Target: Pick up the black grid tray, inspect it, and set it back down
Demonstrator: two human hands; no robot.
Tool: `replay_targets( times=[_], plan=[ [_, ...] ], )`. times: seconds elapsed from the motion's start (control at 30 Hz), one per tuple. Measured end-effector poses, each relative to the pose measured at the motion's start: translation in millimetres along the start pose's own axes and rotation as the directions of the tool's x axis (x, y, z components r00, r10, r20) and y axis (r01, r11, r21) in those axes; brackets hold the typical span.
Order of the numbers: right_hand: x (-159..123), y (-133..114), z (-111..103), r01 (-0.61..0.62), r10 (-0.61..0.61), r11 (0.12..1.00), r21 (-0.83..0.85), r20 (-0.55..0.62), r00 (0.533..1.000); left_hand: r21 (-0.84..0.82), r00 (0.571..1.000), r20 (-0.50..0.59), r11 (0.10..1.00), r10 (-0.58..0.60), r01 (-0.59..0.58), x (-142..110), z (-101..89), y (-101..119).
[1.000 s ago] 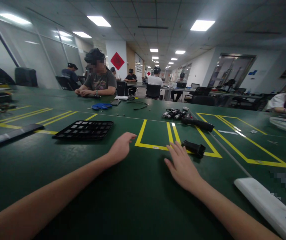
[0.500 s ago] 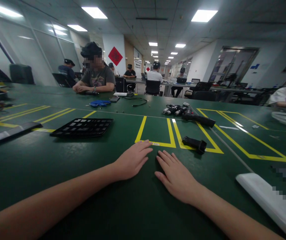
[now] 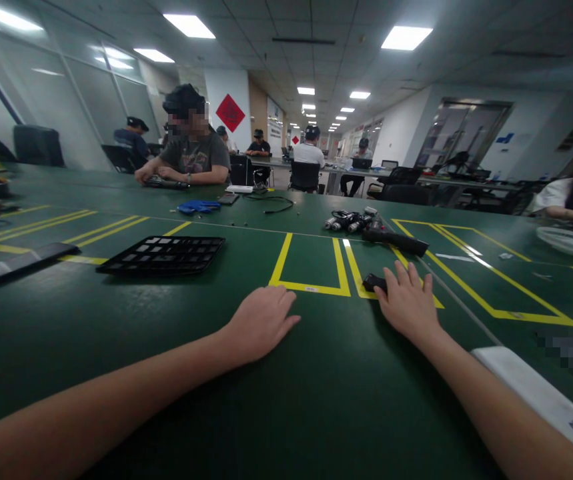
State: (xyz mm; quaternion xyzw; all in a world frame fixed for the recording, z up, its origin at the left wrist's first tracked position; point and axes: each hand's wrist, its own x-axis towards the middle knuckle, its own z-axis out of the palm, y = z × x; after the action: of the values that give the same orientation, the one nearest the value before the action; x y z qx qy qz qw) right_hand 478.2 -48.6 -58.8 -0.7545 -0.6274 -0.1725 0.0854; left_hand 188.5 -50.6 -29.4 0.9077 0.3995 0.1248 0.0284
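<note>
My right hand (image 3: pixel 410 307) lies over a short, black, blocky object (image 3: pixel 372 281), fingers spread. Only the object's left end shows; the hand hides the rest, and I cannot tell whether the palm touches it. Near the table's middle, my left hand (image 3: pixel 261 325) is palm down with nothing in it, its thumb apart from loosely bent fingers. Just beyond it runs a yellow tape outline (image 3: pixel 277 263) on the green table (image 3: pixel 311 400). A black compartment tray (image 3: pixel 163 255) sits farther left.
Beyond my right hand are a long black tube-like object (image 3: pixel 399 243) and a bundle of cables with metal connectors (image 3: pixel 349 220). A white bar-shaped case (image 3: pixel 541 397) lies at right, partly behind my forearm. Blue gloves (image 3: pixel 199 207) lie farther back. A person (image 3: pixel 196 150) sits across the table.
My right hand first moved left, close to my left hand, then swung right over the short black object. My left hand moved right, then pulled slightly back with its fingers curling a little.
</note>
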Motion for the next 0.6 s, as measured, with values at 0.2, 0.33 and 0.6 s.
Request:
replay_targets(
  times=[0.2, 0.33, 0.6],
  plan=[
    [1, 5, 11, -0.014, 0.009, 0.997, 0.072, 0.069, 0.998, -0.012, 0.992, 0.11, 0.998, -0.054, 0.056, 8, 4.6, -23],
    [1, 6, 11, -0.001, -0.004, 0.996, 0.093, 0.054, 0.999, -0.283, 0.984, 0.049, 0.942, -0.173, 0.18, 14, -4.0, -31],
    [2, 12, 15, 0.001, -0.008, 0.994, 0.113, 0.057, 0.998, -0.878, 0.603, -0.078, 0.341, -0.794, 0.335, 22, -58.1, -135]
  ],
)
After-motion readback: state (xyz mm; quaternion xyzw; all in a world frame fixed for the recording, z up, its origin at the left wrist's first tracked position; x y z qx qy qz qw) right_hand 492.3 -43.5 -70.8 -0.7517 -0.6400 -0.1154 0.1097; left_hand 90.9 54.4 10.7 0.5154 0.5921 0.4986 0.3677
